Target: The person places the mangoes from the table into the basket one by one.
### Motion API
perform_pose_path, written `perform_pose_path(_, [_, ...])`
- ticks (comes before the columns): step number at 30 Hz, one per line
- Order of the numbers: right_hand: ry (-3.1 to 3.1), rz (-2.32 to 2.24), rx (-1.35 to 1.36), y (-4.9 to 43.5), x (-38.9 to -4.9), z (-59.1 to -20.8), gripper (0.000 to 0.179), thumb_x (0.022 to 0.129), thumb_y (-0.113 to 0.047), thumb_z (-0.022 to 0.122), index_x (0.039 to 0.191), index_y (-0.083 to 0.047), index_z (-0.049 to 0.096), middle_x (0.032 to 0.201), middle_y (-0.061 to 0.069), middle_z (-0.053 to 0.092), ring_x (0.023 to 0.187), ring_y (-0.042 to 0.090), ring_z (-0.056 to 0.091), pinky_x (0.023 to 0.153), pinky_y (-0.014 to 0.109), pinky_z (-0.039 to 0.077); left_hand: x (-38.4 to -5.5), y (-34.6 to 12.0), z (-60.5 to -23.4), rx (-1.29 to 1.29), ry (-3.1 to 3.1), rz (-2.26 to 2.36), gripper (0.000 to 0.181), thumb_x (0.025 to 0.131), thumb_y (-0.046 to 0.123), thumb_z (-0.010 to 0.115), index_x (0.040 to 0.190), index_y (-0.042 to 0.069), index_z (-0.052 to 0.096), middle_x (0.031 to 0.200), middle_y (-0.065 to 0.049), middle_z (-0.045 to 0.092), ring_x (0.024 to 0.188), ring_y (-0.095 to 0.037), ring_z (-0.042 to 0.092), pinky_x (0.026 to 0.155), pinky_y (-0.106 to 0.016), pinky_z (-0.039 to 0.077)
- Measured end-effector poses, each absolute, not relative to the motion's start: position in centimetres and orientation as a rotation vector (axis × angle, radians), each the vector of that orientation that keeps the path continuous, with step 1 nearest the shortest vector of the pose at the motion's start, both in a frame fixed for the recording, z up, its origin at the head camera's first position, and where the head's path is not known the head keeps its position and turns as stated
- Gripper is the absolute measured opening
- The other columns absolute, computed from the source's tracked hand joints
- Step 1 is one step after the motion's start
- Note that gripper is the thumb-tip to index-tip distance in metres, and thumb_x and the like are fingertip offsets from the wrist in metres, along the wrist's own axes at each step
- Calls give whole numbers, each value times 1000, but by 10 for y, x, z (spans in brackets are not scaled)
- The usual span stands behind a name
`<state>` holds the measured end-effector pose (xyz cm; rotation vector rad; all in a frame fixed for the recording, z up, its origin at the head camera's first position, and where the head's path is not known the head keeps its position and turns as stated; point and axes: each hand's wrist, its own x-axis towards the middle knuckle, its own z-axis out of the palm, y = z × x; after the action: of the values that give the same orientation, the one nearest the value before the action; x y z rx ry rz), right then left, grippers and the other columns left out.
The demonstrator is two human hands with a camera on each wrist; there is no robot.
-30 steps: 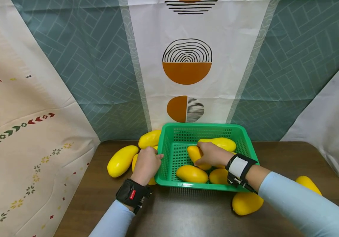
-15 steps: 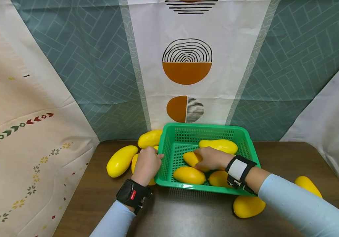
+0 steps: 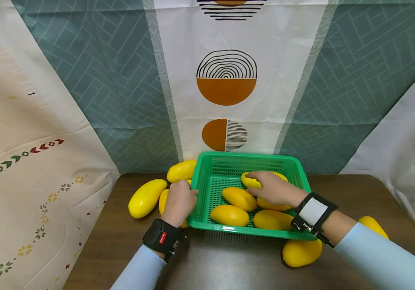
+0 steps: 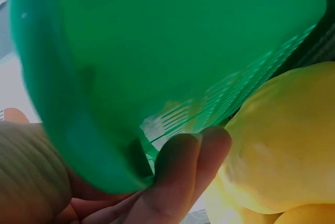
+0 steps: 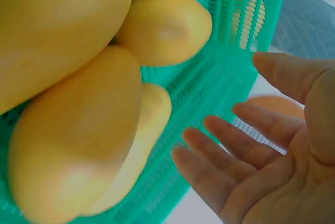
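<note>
On the worktop (image 3: 236, 266), a green basket (image 3: 243, 164) with long axis running left to right. At the basket's left end, left hand (image 3: 180, 203) with grip pinching the rim (image 4: 73, 130). Over the basket's right half, right hand (image 3: 274, 189) with grip spread and unloaded. Inside the basket, five yellow mangoes (image 3: 272, 220): front-left mango (image 3: 229, 215) lengthwise left to right; near centre, second mango (image 3: 239, 198) slanting from rear left to front right. Left of the basket, outer mango (image 3: 147, 198) angled from front left to rear right.

Standing as a basket (image 3: 243, 166) on a table (image 3: 222, 268) before a cloth (image 3: 138, 100), holding five fruits (image 3: 239, 198). Having more fruits (image 3: 147, 198) leftward, one fruit (image 3: 302, 253) before its right corner, another fruit (image 3: 373, 226) farther right.
</note>
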<state>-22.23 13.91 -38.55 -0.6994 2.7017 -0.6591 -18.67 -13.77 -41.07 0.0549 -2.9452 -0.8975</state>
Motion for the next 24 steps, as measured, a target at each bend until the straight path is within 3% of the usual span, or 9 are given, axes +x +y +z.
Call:
perform_pose_path(10, [2975,-680,-576,188,-210,-382,53,94,-35,55,137,-5,43,139,18,38,127,37,33,97,53,33,-186,-145,-414,128,-2943,-941,42,87,21,65,54,11,42,56,4,18,40,-20,39,41,-25,35])
perform_pose_path(17, [3190,-597,-374,224,-200,-382,54,92,-26,55,136,2,41,138,30,30,123,50,28,91,72,20,-185,-147,-415,157,-2943,-940,45,88,22,65,53,13,37,58,4,15,38,-17,34,39,-24,34])
perform_pose_path(24, [3075,-424,17,281,-186,-392,88,88,-58,50,140,8,25,134,40,20,118,61,16,83,80,11,-186,-143,-415,176,-2952,-967,41,88,22,65,55,11,44,57,4,19,41,-19,41,42,-25,37])
